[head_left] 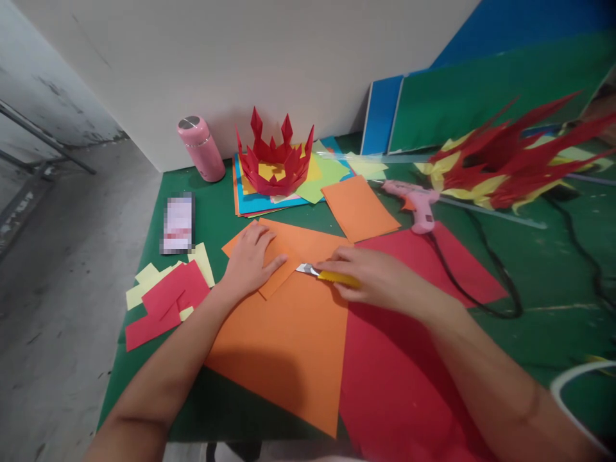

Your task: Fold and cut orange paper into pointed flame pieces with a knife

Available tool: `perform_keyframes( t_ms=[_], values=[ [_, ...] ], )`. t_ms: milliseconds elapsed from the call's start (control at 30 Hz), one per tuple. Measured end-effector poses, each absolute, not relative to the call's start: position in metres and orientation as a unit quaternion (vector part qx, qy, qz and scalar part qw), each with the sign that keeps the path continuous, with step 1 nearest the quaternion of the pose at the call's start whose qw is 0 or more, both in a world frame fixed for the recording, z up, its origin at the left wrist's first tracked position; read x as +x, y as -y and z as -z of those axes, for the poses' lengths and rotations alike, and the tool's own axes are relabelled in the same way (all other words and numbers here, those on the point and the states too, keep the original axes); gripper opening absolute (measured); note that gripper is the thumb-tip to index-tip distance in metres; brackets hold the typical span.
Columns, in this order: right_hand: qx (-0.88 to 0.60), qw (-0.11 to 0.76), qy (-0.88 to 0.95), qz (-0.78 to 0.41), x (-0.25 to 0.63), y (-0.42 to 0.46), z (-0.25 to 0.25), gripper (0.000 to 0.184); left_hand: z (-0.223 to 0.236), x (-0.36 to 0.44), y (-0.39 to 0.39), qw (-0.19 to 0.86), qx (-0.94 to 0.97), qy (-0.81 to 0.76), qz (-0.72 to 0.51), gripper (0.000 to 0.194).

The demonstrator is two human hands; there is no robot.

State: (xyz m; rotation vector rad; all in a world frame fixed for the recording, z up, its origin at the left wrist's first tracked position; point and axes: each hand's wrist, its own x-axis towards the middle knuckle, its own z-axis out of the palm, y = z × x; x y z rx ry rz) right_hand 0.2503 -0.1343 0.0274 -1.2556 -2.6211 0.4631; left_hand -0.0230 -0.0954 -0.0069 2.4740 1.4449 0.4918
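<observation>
Green covers the table (548,340) before you, and a pale panel (289,51) stands behind it. Near the middle, just to the right of the smaller orange piece (276,282), is the yellow cutter (339,278), pinched between the thumb and fingers of your right hand (368,273). Its long axis runs nearly crosswise, with the blade (307,269) pointing left, toward your left hand (253,260). That hand lies spread on the piece, over the large orange sheet (279,340). You cannot tell whether the blade's tip touches the piece's edge or slips under it. Farther out, a red sheet (385,372) lies to your right, a pink glue gun (423,204) beyond your right hand, and a red paper crown (274,176) at the back.
</observation>
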Motion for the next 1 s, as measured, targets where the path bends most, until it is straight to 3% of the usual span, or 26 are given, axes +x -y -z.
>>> perform_keyframes(
  t_ms=[233,1000],
  values=[
    [-0.395,0.051,0.897,-0.192,0.241,0.137,-0.028,0.049,0.013,-0.017,0.098,0.085,0.842,-0.500,-0.183,0.048],
    [-0.437,0.003,0.880,-0.187,0.242,0.138,-0.025,0.039,0.030,-0.015,0.102,0.041,0.847,-0.513,-0.132,0.063]
  ],
)
